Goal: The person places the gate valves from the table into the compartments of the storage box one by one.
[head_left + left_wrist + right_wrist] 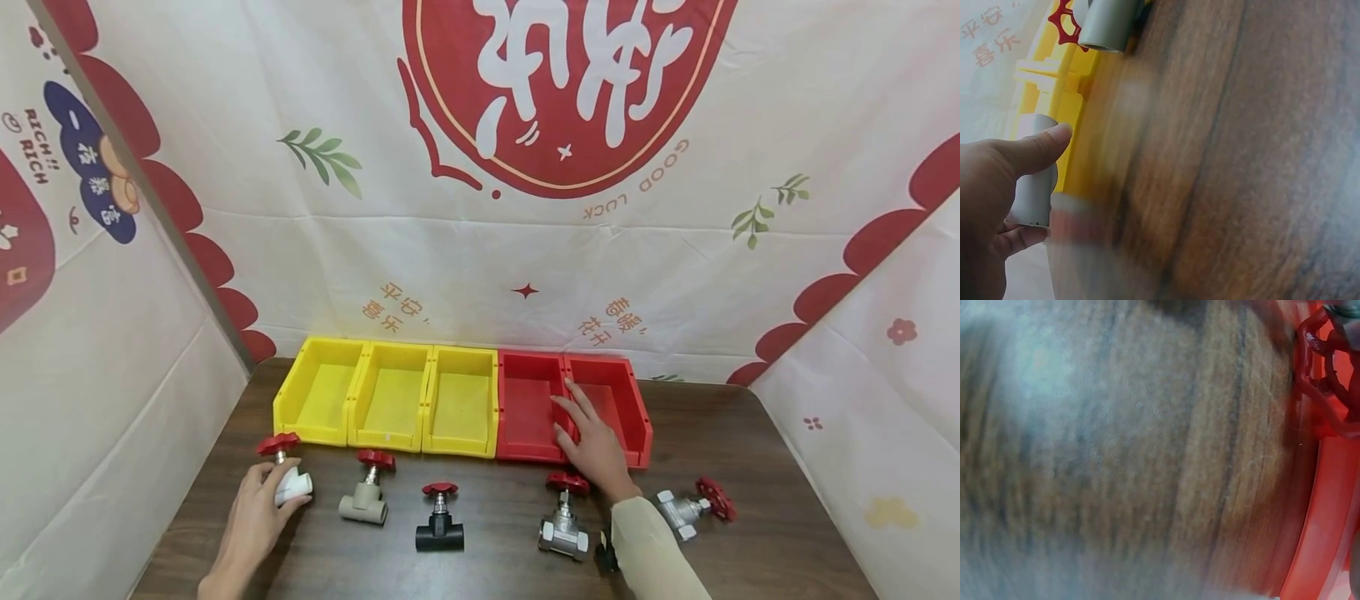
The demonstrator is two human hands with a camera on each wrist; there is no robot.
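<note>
My left hand (255, 512) grips a white plastic valve (294, 486) with a red handwheel, at the table's left. In the left wrist view, thumb and fingers hold the valve's pale pipe body (1034, 187). My right hand (596, 446) reaches over the two red bins (528, 408), its fingers spread and slightly bent at the wall between them. Nothing shows in its grasp. Only a sliver of that hand appears in the right wrist view, beside the red bin edge (1322, 519) and a red handwheel (1329, 375).
Three joined yellow bins (386, 400) adjoin the red ones. In front stand a beige valve (365, 500), a black valve (440, 529) and a metal valve (562, 533). Another metal valve (684, 512) lies right of the sleeve (648, 550), which partly covers a black object (606, 552).
</note>
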